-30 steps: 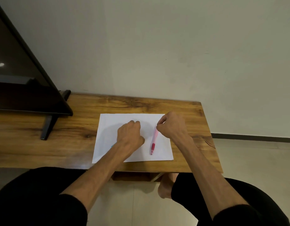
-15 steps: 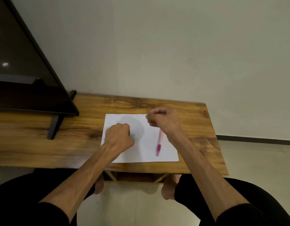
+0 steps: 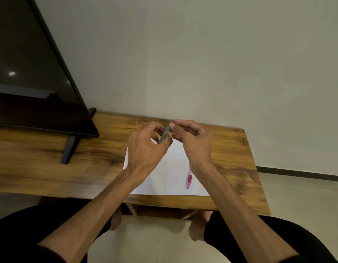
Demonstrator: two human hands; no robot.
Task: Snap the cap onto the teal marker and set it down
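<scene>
Two hands, the left hand [image 3: 145, 147] and right hand [image 3: 193, 137], pinch a teal pen [image 3: 163, 135] above the paper [image 3: 172, 168]; red pen [image 3: 189, 180] lies unused, paper unmarked.

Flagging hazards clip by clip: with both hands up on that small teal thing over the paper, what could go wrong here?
1. The left hand and right hand pinch the small teal object only at its ends; it could slip and fall.
2. The right forearm lies over the red pen, which might get nudged off the white paper, near the table edge.
</scene>
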